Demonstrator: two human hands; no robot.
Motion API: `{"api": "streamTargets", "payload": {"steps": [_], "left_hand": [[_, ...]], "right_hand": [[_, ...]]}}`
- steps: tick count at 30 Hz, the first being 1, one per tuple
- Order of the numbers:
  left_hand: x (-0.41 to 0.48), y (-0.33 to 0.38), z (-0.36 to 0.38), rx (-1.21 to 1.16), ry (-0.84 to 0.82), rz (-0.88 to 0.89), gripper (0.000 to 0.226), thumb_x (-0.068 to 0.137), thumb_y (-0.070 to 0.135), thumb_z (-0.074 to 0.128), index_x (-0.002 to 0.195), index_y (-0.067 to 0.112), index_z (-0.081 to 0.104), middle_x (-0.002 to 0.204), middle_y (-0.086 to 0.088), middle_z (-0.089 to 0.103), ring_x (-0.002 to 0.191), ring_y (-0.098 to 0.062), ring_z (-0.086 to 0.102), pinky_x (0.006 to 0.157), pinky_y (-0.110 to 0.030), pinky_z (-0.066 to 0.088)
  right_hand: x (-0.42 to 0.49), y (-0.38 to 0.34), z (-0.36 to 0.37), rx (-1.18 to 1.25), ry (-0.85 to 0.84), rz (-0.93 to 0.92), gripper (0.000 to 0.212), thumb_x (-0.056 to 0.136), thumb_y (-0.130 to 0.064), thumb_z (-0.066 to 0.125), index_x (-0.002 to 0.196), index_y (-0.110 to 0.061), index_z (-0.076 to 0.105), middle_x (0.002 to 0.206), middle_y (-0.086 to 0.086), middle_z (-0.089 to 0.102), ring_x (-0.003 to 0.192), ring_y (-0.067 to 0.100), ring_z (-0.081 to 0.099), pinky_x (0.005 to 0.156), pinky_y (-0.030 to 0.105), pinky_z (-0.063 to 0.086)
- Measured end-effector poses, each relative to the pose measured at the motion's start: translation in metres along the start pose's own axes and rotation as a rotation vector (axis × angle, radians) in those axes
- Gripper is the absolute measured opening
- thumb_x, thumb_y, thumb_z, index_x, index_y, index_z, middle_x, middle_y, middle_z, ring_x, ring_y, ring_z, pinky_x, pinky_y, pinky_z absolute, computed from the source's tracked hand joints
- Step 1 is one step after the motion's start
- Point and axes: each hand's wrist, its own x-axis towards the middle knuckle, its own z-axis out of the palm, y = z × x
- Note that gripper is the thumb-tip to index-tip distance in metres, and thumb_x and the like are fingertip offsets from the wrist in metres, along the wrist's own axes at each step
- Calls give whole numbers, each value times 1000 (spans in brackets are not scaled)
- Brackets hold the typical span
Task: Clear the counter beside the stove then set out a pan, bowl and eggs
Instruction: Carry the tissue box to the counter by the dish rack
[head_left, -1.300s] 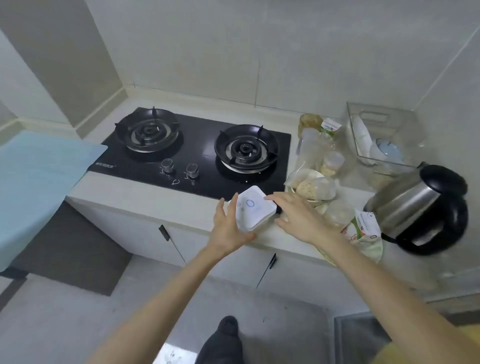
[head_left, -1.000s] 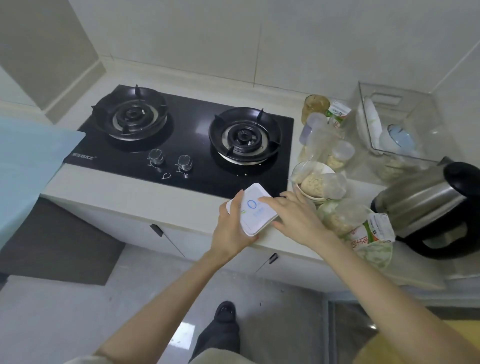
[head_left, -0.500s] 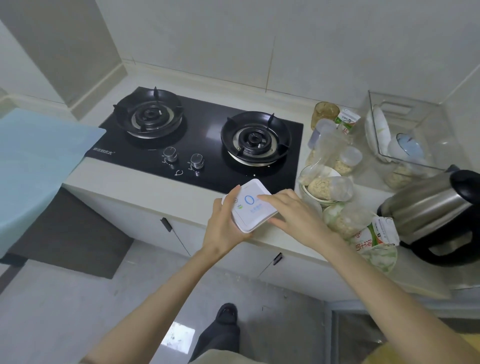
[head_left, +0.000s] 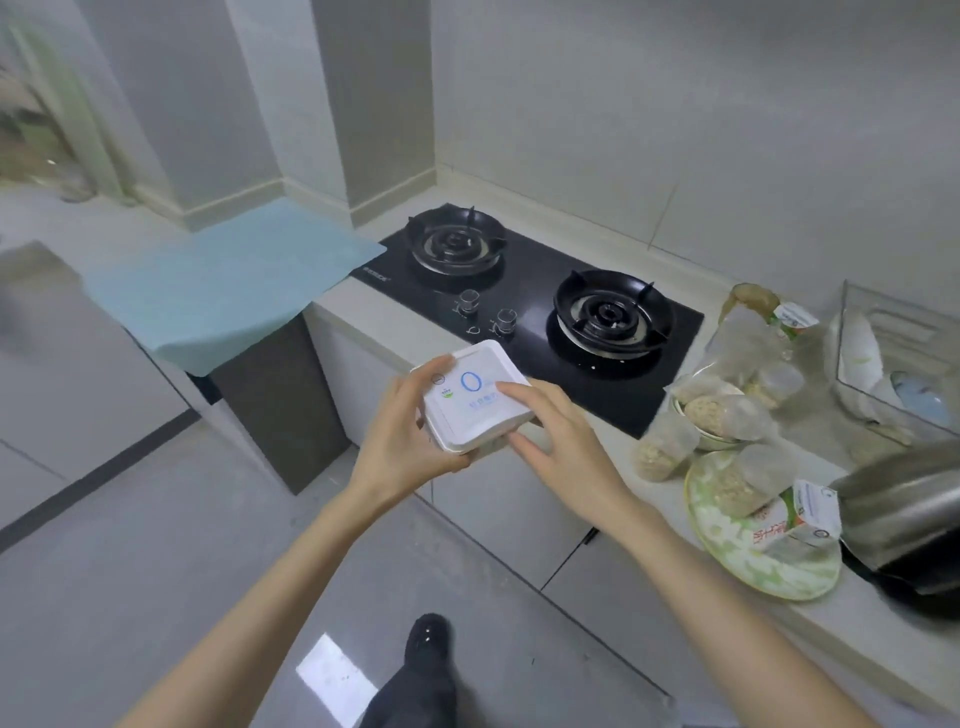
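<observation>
A white square lidded box (head_left: 475, 400) with a blue oval mark on its top is held in the air, in front of the counter edge and off the counter. My left hand (head_left: 402, 441) grips its left side with the thumb on the lid. My right hand (head_left: 553, 434) holds its right side, fingers on the lid and under the rim. To the right of the black two-burner stove (head_left: 524, 296), the counter (head_left: 597, 436) carries a bowl of grain (head_left: 711, 415), several plastic bags and jars, and a green plate (head_left: 727, 551) with a bag and a small carton (head_left: 800, 519).
A steel electric kettle (head_left: 904, 509) lies at the far right. A clear bin (head_left: 893, 358) with white dishes stands at the back right. A light blue cloth (head_left: 223, 291) covers a lower surface left of the stove. Grey floor and my dark shoe (head_left: 426, 644) lie below.
Both hands have lifted the white box off the counter edge and drawn it back toward me. My view has swung left, so the stove and clutter now sit further right.
</observation>
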Motion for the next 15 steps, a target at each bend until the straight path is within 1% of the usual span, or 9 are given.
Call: {"api": "streamTargets", "payload": {"steps": [1,3,5,6,7,9,11,12,15], "left_hand": [[-13,4,-11,7,39,-11,91,54,17,86,132,37,45,121,19,48,117,1,46,90,-23,49],[-25,12,-23,4,36,4,86,52,20,86,127,39,48,121,21,48,116,0,49,90,-28,52],[-27,8,-22,12,46,3,83,51,29,85,125,41,48,122,17,50,115,-1,50,88,-28,53],[-94,7,-99,35,270,-69,81,50,33,83,124,41,49,122,15,51,113,-2,52,86,-25,53],[-111,6,-118,60,360,-82,80,49,36,82,122,40,50,121,12,53,111,-3,54,83,-23,52],[-115,1,-127,13,370,-88,77,48,33,82,120,34,53,120,7,54,106,-4,57,79,-17,51],[-121,3,-132,21,367,-97,77,49,25,84,120,28,55,122,8,54,106,-1,55,78,-10,48],[-130,1,-144,37,398,-104,76,50,23,84,121,26,55,123,9,54,107,0,55,78,-8,47],[-162,-15,-188,51,507,-123,76,51,23,84,121,27,55,124,12,55,110,-3,54,83,-14,49]], "right_hand": [[-2,-9,5,16,-16,-26,50,90,-10,61,135,-29,49,136,-6,43,122,9,47,103,32,43],[-1,-14,14,9,11,-45,49,90,-8,60,134,-28,49,136,-6,43,121,7,46,101,29,43],[-3,-19,11,-20,57,-85,50,89,-6,60,134,-27,49,137,-5,42,121,9,48,99,27,44],[1,-90,62,23,-93,-283,50,89,-6,60,134,-26,49,137,-4,43,121,12,49,98,28,45],[-1,-106,77,5,-158,-337,50,89,-6,61,134,-25,49,137,-2,43,120,14,50,97,28,46],[5,-118,81,3,-137,-346,50,89,-7,62,134,-24,49,137,0,44,118,15,51,94,26,46],[4,-125,89,-9,-110,-358,49,89,-7,62,134,-22,50,138,1,45,118,13,49,93,19,42],[7,-133,99,10,-121,-393,49,89,-6,62,134,-21,50,139,1,44,119,12,48,93,15,40],[14,-172,138,39,-212,-479,47,90,-7,61,135,-19,49,141,2,42,121,12,48,93,12,37]]}}
